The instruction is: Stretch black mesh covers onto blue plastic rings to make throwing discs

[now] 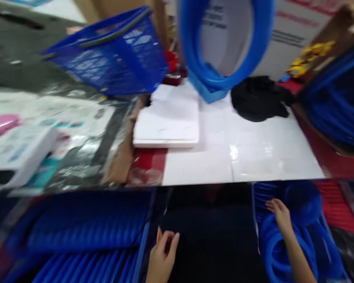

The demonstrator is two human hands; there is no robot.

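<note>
My left hand [163,257] is low in the middle, beside the right edge of a crate of blue rings [85,230]. Its fingers are curled in, thumb toward the index finger. A small orange sliver [159,234] shows at the fingers; what it is I cannot make out. Over a second blue crate [255,220] at the right, my right hand [280,215] reaches with its fingers stretched out and nothing visible in them. Loose blue rings [273,245] lie under that wrist, in a pile. Blur hides whether the right fingers touch anything.
Above the crates runs a table with a white top [247,157]. On it stand white sheets in a stack [168,122], blue rings on a stand [191,55], a black cloth [259,98] and a blue basket [115,59]. A box of blue coils [339,106] is at the right.
</note>
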